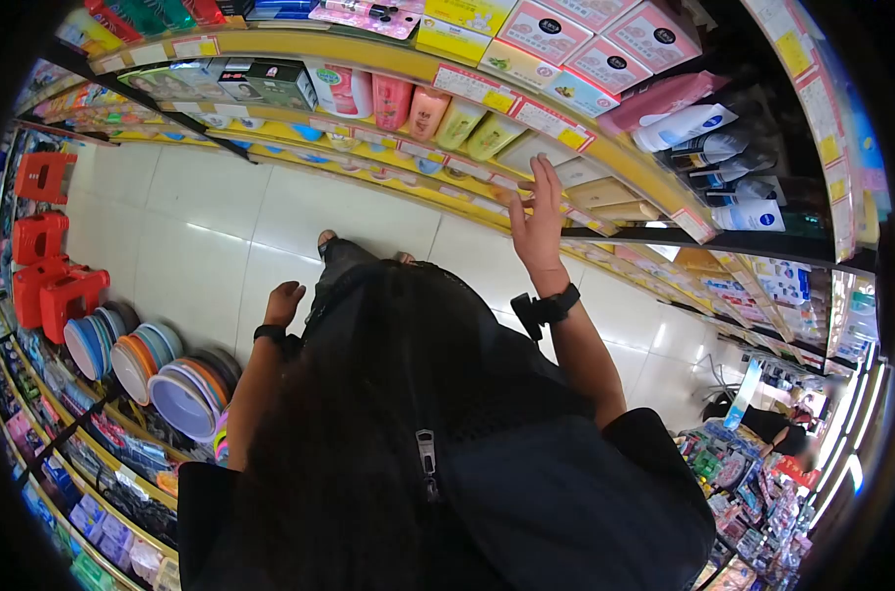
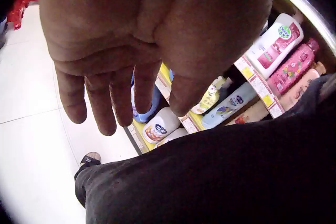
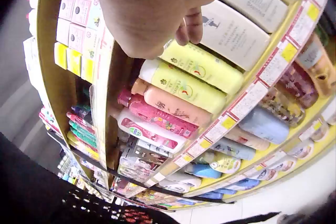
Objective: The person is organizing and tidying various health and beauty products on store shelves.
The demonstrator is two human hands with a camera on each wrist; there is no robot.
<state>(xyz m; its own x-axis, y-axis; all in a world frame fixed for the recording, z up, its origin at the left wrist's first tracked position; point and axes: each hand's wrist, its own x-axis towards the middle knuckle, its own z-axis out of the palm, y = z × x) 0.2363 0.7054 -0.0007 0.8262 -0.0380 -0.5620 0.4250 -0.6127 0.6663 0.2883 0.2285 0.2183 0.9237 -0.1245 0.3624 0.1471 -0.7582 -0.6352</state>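
My right hand (image 1: 539,222) is raised in front of the shelf on the right, its fingers stretched up and nothing in it. In the right wrist view the hand (image 3: 157,14) overlaps the yellow-green bottles (image 3: 184,85) and a white box (image 3: 233,35) beside them. A peach bottle (image 1: 428,115), a pink bottle (image 1: 392,101) and a white Dettol bottle (image 1: 341,92) stand in the same row. Low at my side hangs my left hand (image 1: 285,303); the left wrist view shows its palm (image 2: 152,29) bare and fingers loosely extended above the floor.
Pink boxes (image 1: 541,41) and white-and-blue tubes (image 1: 686,128) fill the upper shelf. Across the tiled floor (image 1: 211,231) stand stacked basins (image 1: 186,404) and red plastic stools (image 1: 71,295). Another person (image 1: 762,424) is far off at the right.
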